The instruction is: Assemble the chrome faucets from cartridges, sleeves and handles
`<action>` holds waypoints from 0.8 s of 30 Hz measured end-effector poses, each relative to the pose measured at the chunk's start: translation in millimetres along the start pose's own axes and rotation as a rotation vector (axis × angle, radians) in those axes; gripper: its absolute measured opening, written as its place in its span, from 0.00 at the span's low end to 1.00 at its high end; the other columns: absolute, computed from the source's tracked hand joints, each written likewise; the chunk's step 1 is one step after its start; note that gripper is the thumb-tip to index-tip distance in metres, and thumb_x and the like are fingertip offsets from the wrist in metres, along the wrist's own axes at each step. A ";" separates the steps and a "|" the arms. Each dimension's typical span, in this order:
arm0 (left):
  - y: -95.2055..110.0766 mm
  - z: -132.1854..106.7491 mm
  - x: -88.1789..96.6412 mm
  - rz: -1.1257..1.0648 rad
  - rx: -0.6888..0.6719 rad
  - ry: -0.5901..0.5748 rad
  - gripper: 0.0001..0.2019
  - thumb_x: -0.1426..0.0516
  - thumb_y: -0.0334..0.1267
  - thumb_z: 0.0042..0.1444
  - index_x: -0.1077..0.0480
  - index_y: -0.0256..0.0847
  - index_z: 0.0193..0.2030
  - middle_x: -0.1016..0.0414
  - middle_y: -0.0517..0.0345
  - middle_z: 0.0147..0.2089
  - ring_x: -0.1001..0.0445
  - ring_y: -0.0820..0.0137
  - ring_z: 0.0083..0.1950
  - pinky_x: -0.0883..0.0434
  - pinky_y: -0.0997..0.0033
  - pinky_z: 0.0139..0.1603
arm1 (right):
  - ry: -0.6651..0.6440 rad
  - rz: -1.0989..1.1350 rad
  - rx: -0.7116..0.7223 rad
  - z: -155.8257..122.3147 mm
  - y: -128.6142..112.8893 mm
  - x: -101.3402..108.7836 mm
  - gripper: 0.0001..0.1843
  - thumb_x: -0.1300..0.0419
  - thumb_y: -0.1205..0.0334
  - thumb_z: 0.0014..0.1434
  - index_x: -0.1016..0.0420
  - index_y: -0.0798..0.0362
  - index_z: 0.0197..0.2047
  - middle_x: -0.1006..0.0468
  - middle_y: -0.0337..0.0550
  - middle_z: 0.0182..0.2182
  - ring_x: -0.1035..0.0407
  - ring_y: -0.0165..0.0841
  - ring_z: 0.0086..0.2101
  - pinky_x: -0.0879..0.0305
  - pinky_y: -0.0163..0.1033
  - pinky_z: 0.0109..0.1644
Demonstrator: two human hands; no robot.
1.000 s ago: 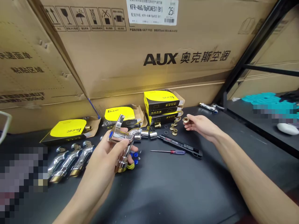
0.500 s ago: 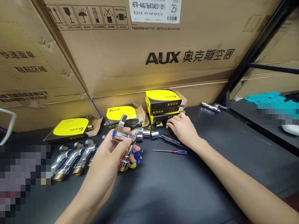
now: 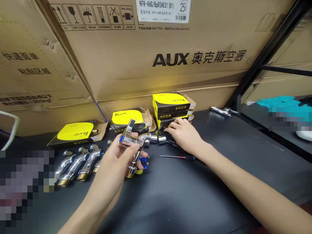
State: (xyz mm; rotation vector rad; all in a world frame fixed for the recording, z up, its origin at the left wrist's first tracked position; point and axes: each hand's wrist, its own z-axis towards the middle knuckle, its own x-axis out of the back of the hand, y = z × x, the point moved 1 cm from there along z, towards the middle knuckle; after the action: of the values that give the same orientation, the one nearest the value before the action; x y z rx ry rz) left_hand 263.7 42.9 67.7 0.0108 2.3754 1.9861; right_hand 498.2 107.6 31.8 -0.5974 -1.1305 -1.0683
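Your left hand (image 3: 115,161) had its fingers clamped around a tap (image 3: 128,139); your right hand (image 3: 186,135) was beside the far boxes (image 3: 172,105), its fingertips too hidden to tell.

looks like a workshop: screwdriver (image 3: 182,157), loose faucet bodies (image 3: 75,169), big cardboard cartons (image 3: 117,58) behind.

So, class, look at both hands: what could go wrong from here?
1. The left hand alone holds the smooth chrome faucet; it might slip and drop.
2. Just below that grip lie small blue caps; the fingers or a falling faucet could scatter them.
3. The right hand is close against the box stack, with the screwdriver near its wrist; a careless move may nudge the boxes or roll the screwdriver.
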 end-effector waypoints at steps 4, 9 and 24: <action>0.0 0.7 0.7 -0.001 0.005 -0.004 0.26 0.35 0.51 0.53 0.33 0.45 0.56 0.20 0.56 0.33 0.26 0.68 0.27 0.30 0.71 0.28 | -0.014 0.030 0.001 13.4 -11.4 -4.2 0.12 0.43 0.75 0.63 0.16 0.57 0.39 0.19 0.56 0.41 0.34 0.46 0.48 0.40 0.48 0.51; -0.3 2.4 1.5 -0.011 -0.003 -0.014 0.24 0.35 0.50 0.52 0.32 0.45 0.53 0.22 0.58 0.33 0.27 0.69 0.26 0.31 0.71 0.27 | 0.043 0.216 -0.151 13.8 -17.0 -5.2 0.09 0.41 0.72 0.62 0.19 0.55 0.35 0.20 0.59 0.41 0.33 0.50 0.48 0.39 0.52 0.53; -1.5 1.4 1.9 -0.013 0.009 0.000 0.24 0.35 0.50 0.53 0.32 0.46 0.53 0.21 0.56 0.34 0.26 0.68 0.28 0.30 0.70 0.28 | 0.126 0.998 -0.572 -16.5 20.2 14.3 0.14 0.41 0.56 0.65 0.20 0.55 0.45 0.15 0.50 0.40 0.21 0.39 0.38 0.24 0.47 0.47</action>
State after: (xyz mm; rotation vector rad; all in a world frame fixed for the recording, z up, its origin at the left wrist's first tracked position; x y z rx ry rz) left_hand 262.0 44.1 66.0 -0.0049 2.3781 1.9700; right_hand 524.2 96.8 41.7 -1.3409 -0.2784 -0.5071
